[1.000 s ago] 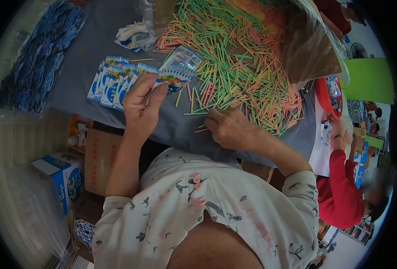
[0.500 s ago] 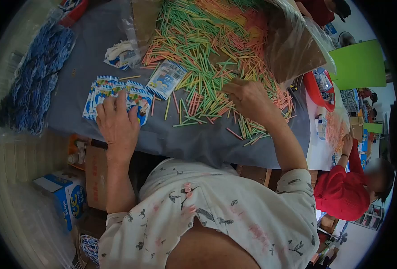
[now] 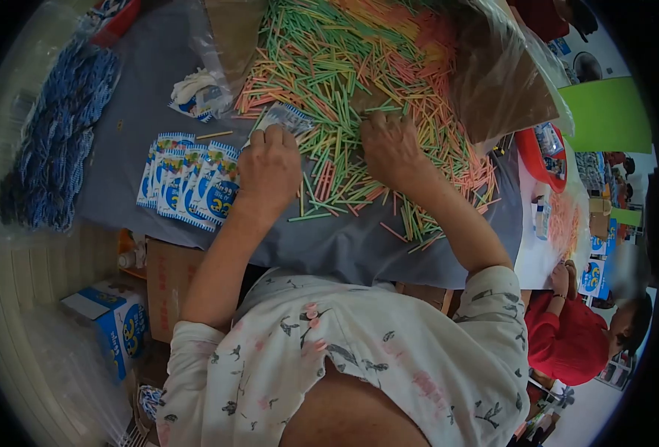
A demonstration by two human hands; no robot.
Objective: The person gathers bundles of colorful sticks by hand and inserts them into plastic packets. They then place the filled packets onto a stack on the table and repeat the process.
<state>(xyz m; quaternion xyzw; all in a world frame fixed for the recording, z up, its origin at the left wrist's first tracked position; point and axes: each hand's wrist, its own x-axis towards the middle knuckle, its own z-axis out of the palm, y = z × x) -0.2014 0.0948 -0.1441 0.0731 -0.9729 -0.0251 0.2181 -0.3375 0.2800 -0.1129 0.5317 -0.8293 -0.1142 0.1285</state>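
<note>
My left hand [image 3: 271, 167] has its fingers curled over the near edge of a small blue-and-white printed packet [image 3: 291, 117], covering part of it. Just left of that wrist, several similar packets [image 3: 188, 182] lie overlapping in a row on the grey cloth. My right hand [image 3: 393, 151] is down in the heap of thin green, yellow and pink sticks [image 3: 333, 160], its fingers bent together. A green stick shows at those fingertips, but what they grip underneath is hidden.
A crumpled packet with white material [image 3: 199, 93] lies at the upper left. Blue bundled packaging [image 3: 65, 141] hangs over the left edge. Brown cardboard under clear plastic [image 3: 501, 82] flanks the heap. A red basin [image 3: 542, 160] and a person in red [image 3: 568, 339] are on the right.
My left hand has moved right, off the row of packets and onto the single packet. The right hand has shifted slightly left and up within the sticks.
</note>
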